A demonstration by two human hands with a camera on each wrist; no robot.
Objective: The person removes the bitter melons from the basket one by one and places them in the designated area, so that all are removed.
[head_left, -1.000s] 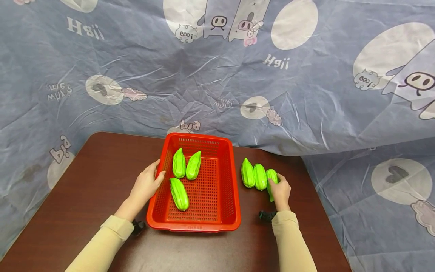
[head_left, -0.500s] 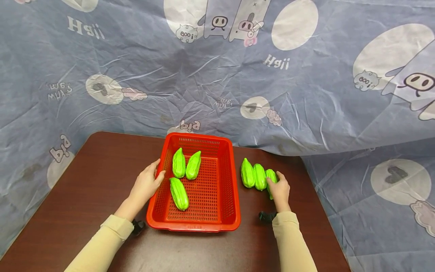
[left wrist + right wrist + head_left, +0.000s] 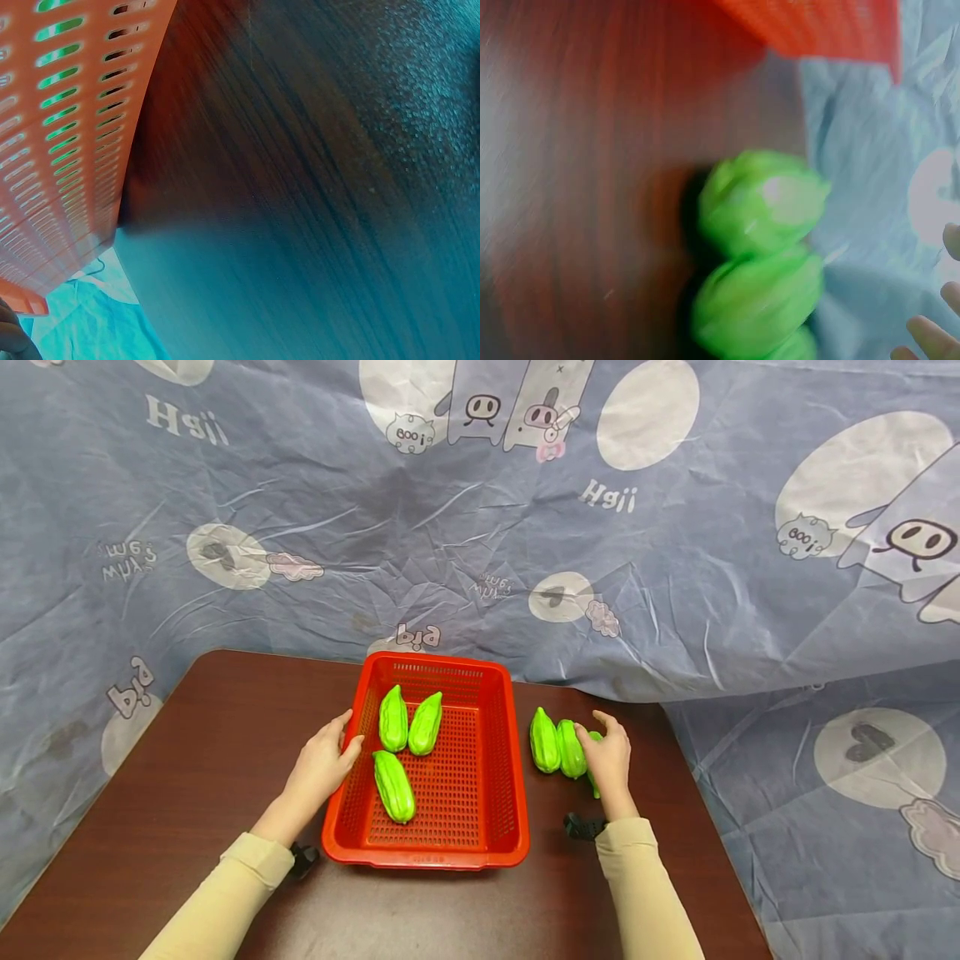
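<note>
In the head view my left hand point(image 3: 318, 767) holds the left rim of a red plastic basket point(image 3: 426, 859), thumb over the edge. Several bright green, ridged bitter melons are in sight. Three lie inside the basket: one bitter melon point(image 3: 393, 720) at back left, another point(image 3: 426, 724) beside it, a third point(image 3: 394, 787) nearer the front. Right of the basket, a row holds a bitter melon point(image 3: 544, 741), a middle one point(image 3: 572, 750) and a right one point(image 3: 595, 781), mostly hidden. Over the latter two hovers my right hand point(image 3: 611, 764), fingers spread, gripping nothing.
The brown wooden table point(image 3: 225, 735) carries everything. Behind it and along the right side hangs a blue-grey printed cloth point(image 3: 450, 543). A dark wrist camera point(image 3: 583, 827) sits below my right hand, and another dark camera point(image 3: 303, 860) below my left.
My right hand has let go of the rightmost bitter melon, lifted and shifted left toward the middle one, its fingers spreading. The left hand and the basket stay put.
</note>
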